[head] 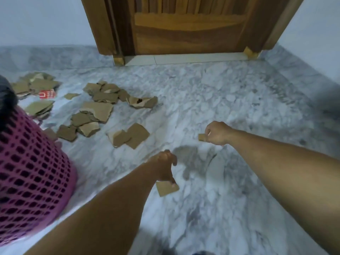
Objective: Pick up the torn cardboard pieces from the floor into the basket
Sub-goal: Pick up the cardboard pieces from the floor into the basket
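Observation:
Several torn brown cardboard pieces (100, 107) lie scattered on the marble floor at the left and centre. A pink mesh basket (31, 173) stands at the left edge. My left hand (164, 167) reaches down and pinches a small cardboard piece (167, 188) near the floor. My right hand (217, 133) is curled round another small cardboard scrap (201, 137), held above the floor. Two overlapping pieces (129, 138) lie between the hands and the basket.
A wooden door (187, 26) with its frame stands at the back centre, pale walls on both sides. A red and white printed scrap (47, 94) lies among the far-left pieces. Bare marble floor (248, 100) spreads to the right.

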Available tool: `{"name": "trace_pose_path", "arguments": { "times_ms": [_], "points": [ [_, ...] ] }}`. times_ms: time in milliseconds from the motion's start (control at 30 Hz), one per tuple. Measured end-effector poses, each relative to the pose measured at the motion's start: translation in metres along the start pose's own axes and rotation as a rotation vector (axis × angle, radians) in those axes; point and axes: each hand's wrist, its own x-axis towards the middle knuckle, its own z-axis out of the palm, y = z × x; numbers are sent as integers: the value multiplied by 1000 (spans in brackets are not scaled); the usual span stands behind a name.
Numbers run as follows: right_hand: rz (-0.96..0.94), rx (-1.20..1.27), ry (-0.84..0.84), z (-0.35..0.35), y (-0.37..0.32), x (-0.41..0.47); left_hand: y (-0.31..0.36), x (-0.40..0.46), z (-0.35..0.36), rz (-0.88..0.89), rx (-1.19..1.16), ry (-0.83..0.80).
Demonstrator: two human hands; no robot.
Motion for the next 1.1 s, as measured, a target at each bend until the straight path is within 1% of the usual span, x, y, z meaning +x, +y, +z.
{"name": "trace_pose_path", "arguments": {
  "times_ms": [67, 133, 233, 333, 433, 467, 567, 633, 800, 867, 933, 1033, 1100],
  "points": [
    [-15, -9, 24, 14, 6, 18, 0, 7, 21, 52, 28, -5],
    [-32, 53, 41, 28, 13, 40, -7, 16, 37, 106, 29, 34],
    [-66, 29, 35, 46, 19, 67, -17, 28, 38, 80, 49, 49],
    [-102, -62, 67, 52, 12, 88, -27, 39, 27, -36, -18, 90],
    [-137, -101, 47, 45, -8, 109, -41, 47, 10, -206, -230, 147],
    [-161, -107, 35, 40, -18, 117, -49, 51, 4, -251, -260, 164],
    [-251, -74, 7, 24, -53, 139, -73, 52, -20, -392, -207, 194],
    [-307, -55, 16, 12, -79, 149, -88, 50, -40, -496, -196, 265],
    [-382, -23, 27, -16, -137, 167, -119, 45, -79, -728, -438, 328],
    [-396, -52, 49, -24, -154, 172, -129, 46, -85, -798, -528, 373],
    [-402, -74, 84, -31, -168, 180, -135, 51, -87, -833, -567, 398],
    [-388, -86, 99, -33, -185, 196, -142, 59, -85, -847, -615, 439],
    [-385, -86, 90, -30, -195, 208, -143, 65, -82, -849, -684, 425]
  ]
}}
